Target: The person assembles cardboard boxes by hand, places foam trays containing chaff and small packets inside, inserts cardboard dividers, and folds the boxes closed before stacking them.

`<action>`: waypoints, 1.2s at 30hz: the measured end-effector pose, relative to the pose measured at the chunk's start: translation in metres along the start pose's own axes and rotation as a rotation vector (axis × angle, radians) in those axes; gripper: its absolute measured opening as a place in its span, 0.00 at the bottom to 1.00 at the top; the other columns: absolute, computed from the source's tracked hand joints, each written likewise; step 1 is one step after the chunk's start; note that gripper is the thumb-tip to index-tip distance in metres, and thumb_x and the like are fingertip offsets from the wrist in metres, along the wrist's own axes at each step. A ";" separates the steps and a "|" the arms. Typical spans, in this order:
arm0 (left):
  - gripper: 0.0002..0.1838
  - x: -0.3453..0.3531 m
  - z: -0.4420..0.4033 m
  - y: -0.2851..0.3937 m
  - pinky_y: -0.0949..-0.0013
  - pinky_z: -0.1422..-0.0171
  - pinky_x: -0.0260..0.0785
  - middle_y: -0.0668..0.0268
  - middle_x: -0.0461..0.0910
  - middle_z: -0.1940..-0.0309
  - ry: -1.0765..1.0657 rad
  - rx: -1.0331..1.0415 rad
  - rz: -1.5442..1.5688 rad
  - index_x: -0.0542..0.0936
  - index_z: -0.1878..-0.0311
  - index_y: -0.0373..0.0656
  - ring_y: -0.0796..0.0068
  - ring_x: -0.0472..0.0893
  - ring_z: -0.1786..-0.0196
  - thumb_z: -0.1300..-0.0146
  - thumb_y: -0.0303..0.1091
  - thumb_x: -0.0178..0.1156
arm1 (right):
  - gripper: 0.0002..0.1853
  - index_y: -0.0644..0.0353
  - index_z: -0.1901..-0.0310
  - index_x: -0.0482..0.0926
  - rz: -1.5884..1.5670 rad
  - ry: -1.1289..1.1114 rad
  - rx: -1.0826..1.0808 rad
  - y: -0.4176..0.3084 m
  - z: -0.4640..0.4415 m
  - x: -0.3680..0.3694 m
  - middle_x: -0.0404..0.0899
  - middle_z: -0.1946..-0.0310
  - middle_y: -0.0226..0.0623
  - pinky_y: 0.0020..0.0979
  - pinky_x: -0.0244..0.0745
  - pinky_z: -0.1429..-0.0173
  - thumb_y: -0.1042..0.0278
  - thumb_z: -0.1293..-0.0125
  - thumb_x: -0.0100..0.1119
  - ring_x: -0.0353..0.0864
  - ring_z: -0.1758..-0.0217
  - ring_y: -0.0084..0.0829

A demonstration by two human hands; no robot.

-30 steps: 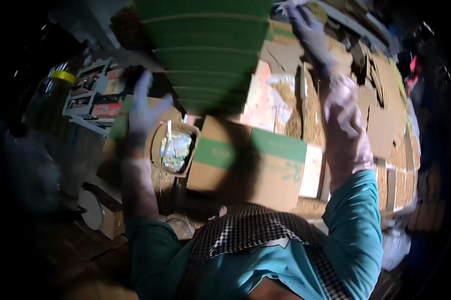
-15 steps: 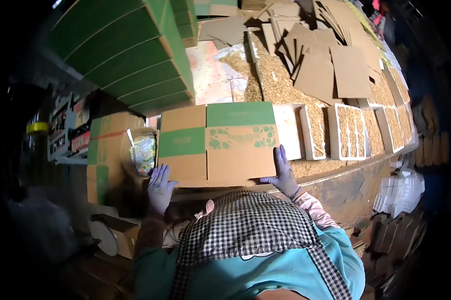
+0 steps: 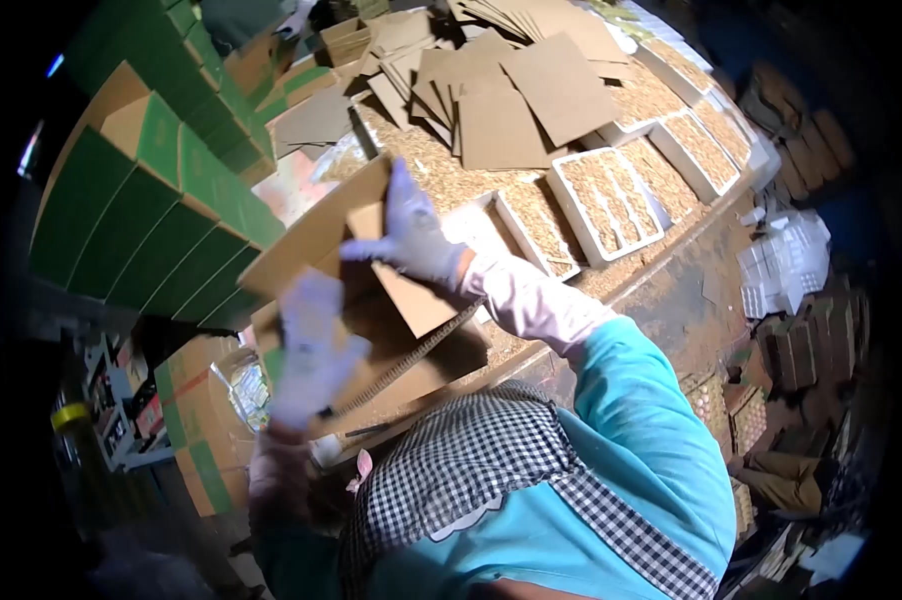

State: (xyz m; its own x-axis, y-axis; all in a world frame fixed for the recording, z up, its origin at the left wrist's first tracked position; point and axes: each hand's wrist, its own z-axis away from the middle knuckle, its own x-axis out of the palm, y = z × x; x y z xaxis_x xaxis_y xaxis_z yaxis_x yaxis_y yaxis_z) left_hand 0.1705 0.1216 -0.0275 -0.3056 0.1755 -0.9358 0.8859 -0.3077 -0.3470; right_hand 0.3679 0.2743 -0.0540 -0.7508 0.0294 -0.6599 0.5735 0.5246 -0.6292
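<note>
A cardboard box (image 3: 401,375) stands partly opened in front of my body, its flaps raised and its inside showing. My left hand (image 3: 314,350), in a pale glove and blurred, is at the box's left side with fingers spread. Against an upright flap of the box lies my right hand (image 3: 406,232), gloved, thumb and fingers apart. Whether either palm presses on the cardboard is hard to tell. A carton with small colourful packets (image 3: 246,392) is left of my left hand, partly hidden by it.
Green cartons (image 3: 151,225) are stacked at the left. Flat cardboard sheets (image 3: 561,90) lie on wood shavings at the far side. White trays of shavings (image 3: 606,205) line the right. A yellow-lidded container (image 3: 69,417) stands far left, and clear plastic packaging (image 3: 786,260) hangs at the right.
The flat-looking green-and-brown cardboard top has given way to raised flaps and an open inside. Both hands have moved up from its near edge, and the view has turned right.
</note>
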 end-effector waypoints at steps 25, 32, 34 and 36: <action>0.35 0.033 0.062 -0.035 0.60 0.25 0.54 0.51 0.65 0.34 0.600 -0.466 1.278 0.63 0.32 0.33 0.59 0.64 0.30 0.38 0.43 0.59 | 0.35 0.66 0.27 0.51 -1.173 -0.424 0.387 -0.015 0.116 -0.016 0.64 0.32 0.40 0.30 0.53 0.26 0.55 0.27 0.51 0.60 0.29 0.31; 0.28 0.037 0.107 -0.016 0.58 0.37 0.66 0.51 0.70 0.40 0.263 -0.652 1.221 0.65 0.35 0.37 0.55 0.72 0.42 0.39 0.35 0.55 | 0.33 0.66 0.36 0.60 -0.397 -0.316 -0.347 -0.118 0.091 0.017 0.77 0.76 0.51 0.45 0.77 0.59 0.63 0.41 0.57 0.81 0.68 0.51; 0.29 0.039 0.109 -0.018 0.58 0.37 0.67 0.50 0.68 0.38 0.405 -0.889 1.452 0.62 0.32 0.38 0.55 0.72 0.40 0.37 0.32 0.53 | 0.16 0.65 0.57 0.74 -0.614 -0.620 -0.430 -0.123 0.119 0.051 0.78 0.77 0.48 0.41 0.76 0.62 0.67 0.46 0.62 0.80 0.68 0.45; 0.30 0.047 0.104 -0.012 0.58 0.37 0.68 0.49 0.67 0.36 0.370 -1.079 1.537 0.59 0.30 0.39 0.55 0.72 0.39 0.36 0.29 0.51 | 0.09 0.63 0.64 0.79 -0.842 -0.795 -0.310 -0.116 0.150 0.073 0.80 0.73 0.45 0.37 0.76 0.60 0.70 0.47 0.66 0.80 0.65 0.42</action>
State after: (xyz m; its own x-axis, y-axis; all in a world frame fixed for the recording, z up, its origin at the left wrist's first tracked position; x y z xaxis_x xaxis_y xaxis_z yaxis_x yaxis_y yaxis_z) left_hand 0.1094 0.0360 -0.0740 0.7886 0.5637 -0.2456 0.1342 0.2320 0.9634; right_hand 0.2958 0.0882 -0.0908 -0.3770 -0.8982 -0.2261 -0.1860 0.3125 -0.9315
